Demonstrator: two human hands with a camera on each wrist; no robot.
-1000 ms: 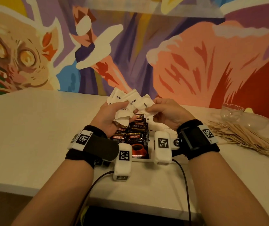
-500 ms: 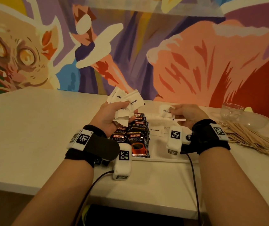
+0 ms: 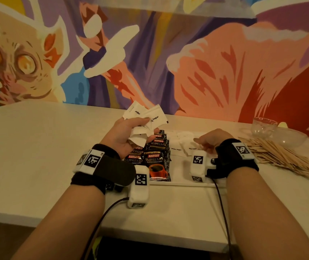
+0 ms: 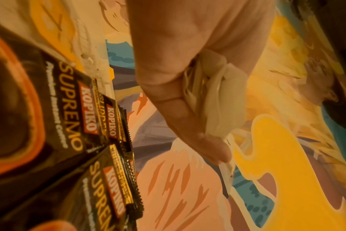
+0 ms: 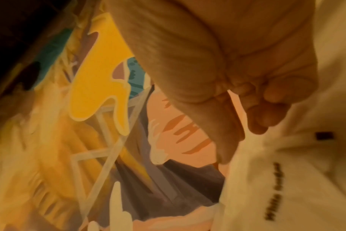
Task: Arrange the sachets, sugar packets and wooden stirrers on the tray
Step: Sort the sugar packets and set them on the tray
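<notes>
My left hand [image 3: 146,128] is raised over the tray's left side and grips a fanned bunch of white sugar packets [image 3: 151,118], seen bundled against the palm [image 4: 217,96] in the left wrist view. Below it, black Kopiko coffee sachets [image 3: 156,160] lie in two overlapping rows on the white tray [image 3: 180,182]; they also fill the left wrist view's left side [image 4: 69,125]. My right hand [image 3: 201,144] is low over the tray's right part, thumb and curled fingers pinching the edge of a sugar packet [image 5: 277,187] that lies flat. Other sugar packets [image 3: 176,149] lie beside it.
A loose heap of wooden stirrers [image 3: 281,156] lies on the table right of the tray. Two clear glass bowls [image 3: 262,124] [image 3: 288,136] stand behind it near the painted wall. Wrist-camera cables trail off the table's front edge.
My right hand took one packet from the left hand's bunch, moved right and came down onto the tray. The left hand and its bunch stayed in place.
</notes>
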